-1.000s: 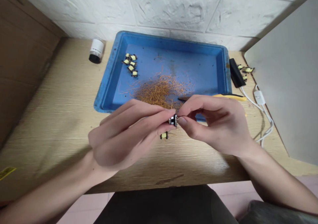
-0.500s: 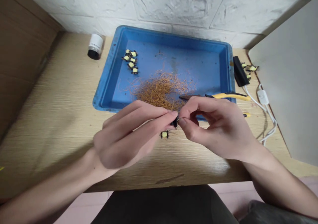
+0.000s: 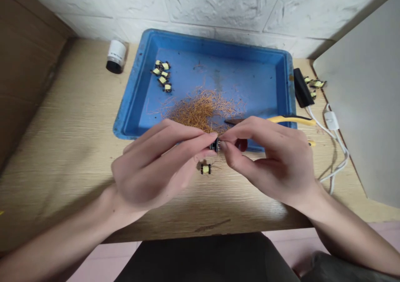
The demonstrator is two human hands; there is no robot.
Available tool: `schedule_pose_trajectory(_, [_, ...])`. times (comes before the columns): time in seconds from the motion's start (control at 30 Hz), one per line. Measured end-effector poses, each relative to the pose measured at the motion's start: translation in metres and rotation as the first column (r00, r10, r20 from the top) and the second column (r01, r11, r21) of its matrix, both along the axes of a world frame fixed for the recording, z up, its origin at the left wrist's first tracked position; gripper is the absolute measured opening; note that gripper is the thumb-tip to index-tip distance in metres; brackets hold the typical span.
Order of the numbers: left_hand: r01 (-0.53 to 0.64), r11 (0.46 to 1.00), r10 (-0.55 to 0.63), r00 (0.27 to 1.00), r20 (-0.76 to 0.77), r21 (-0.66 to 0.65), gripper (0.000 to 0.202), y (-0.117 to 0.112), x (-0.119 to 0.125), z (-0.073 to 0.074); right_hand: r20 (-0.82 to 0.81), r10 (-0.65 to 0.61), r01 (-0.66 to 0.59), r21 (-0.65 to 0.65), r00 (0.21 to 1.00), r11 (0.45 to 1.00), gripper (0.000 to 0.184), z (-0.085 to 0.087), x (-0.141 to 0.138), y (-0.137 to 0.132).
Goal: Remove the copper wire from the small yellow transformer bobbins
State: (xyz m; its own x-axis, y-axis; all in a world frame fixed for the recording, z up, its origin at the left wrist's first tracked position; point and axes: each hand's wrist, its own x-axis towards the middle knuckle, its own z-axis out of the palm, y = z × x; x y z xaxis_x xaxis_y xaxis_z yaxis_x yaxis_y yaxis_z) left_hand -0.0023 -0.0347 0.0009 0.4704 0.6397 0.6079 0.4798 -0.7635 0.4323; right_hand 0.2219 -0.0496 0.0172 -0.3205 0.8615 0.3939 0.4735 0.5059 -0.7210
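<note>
Between thumb and fingers, my left hand (image 3: 159, 165) holds a small transformer (image 3: 214, 144), its black bobbin and pin row partly showing. My right hand (image 3: 271, 161) pinches at the pin end on the right side of the same part; whether a fine wire is between those fingertips is hidden. Just below on the table lies another small transformer (image 3: 205, 169) with yellow tape and thin wire ends. Behind my hands, a heap of copper-coloured wire clippings (image 3: 195, 109) lies in a blue tray (image 3: 129, 98). Yellow-handled pliers (image 3: 290, 119) rest across the tray's right front edge.
Several yellow-taped transformers (image 3: 163, 76) sit in the tray's left part. A white-labelled bottle (image 3: 116, 56) is at the left. To the right are a black bar (image 3: 302, 88), more transformers (image 3: 317, 84) and a white cable with a switch (image 3: 331, 120). A white wall stands behind.
Both hands have shifted slightly left and up with the held transformer. It is turned so more of its black body and pins show. My right fingertips are closer against it.
</note>
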Motion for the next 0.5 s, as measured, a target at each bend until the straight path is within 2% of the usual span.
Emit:
schedule_pose_trajectory(0.1, [0.021,0.998,-0.018,0.999,-0.042,0.062,0.034,0.003,-0.002,0.000,-0.004,0.007,-0.007,0.088,1.000,0.996,0.013,-0.002,0.000,0.000])
schedule_pose_trajectory(0.23, [-0.028,0.995,0.027,1.000,0.007,0.100,0.025,0.005,0.004,-0.004,0.031,0.023,-0.028,0.167,0.999,0.986,0.012,-0.006,0.001,0.000])
schedule_pose_trajectory(0.37, [-0.014,0.991,0.014,1.000,0.000,0.135,0.014,0.005,0.008,-0.008,0.123,0.041,-0.071,0.244,0.992,0.967,0.014,-0.011,0.004,0.002])
schedule_pose_trajectory(0.43, [-0.029,0.995,0.029,1.000,0.008,0.096,0.011,0.005,0.009,-0.008,0.155,0.038,-0.077,0.255,0.987,0.964,0.013,-0.012,0.004,0.003])
schedule_pose_trajectory(0.5, [-0.036,0.999,0.037,0.999,0.032,-0.015,0.010,0.004,0.008,-0.007,0.141,0.024,-0.058,0.249,0.990,0.967,0.012,-0.011,0.004,0.004])
